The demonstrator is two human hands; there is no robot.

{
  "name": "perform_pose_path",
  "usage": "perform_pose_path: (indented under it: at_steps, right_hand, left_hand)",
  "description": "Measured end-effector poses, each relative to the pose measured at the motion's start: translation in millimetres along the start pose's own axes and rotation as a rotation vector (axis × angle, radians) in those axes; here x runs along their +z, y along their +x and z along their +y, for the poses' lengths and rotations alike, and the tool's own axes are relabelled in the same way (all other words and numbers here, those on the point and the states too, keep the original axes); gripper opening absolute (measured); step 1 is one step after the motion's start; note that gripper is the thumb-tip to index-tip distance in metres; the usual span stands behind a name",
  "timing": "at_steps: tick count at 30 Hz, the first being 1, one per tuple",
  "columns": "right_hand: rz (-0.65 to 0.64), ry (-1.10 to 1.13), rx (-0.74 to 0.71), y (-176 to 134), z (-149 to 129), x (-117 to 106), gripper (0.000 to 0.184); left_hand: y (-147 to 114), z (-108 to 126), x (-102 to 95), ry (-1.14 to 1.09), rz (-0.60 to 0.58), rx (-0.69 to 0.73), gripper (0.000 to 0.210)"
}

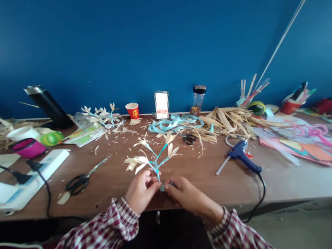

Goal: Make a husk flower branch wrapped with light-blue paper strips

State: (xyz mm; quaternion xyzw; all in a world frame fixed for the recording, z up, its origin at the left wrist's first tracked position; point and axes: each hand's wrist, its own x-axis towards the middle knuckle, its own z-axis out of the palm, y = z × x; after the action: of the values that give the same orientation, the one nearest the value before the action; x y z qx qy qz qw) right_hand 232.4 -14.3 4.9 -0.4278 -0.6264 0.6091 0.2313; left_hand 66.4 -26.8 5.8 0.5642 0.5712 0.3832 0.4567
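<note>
My left hand (143, 188) is closed around the lower stem of an artificial flower branch (155, 165), which stands upright above the table's front edge. Pale husk-like petals form several blooms on it, and light blue tape wraps its stems. Just to the right, my right hand (182, 191) is pinched closed on what looks like the end of a light blue tape strip (162, 188), close to the stem's foot. The fingers partly hide that strip. Beyond the branch lie a loose coil of light blue tape (178, 123) and small black-handled scissors (189, 138).
A blue glue gun (245, 156) with its cord lies right; larger scissors (82, 181) and a white power strip (36, 181) lie left. Dried husks (230, 120), a red paper cup (133, 111), a glass jar (197, 100) and a black flask (49, 106) stand or lie along the wall.
</note>
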Motion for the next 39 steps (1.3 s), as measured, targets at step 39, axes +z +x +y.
perform_pose_path:
  at_steps: [39]
  right_hand:
    - [0.259,-1.057,-0.054,17,-1,4,0.023]
  left_hand:
    - [-2,-24,-20.6,0.738,0.078,0.35,0.023]
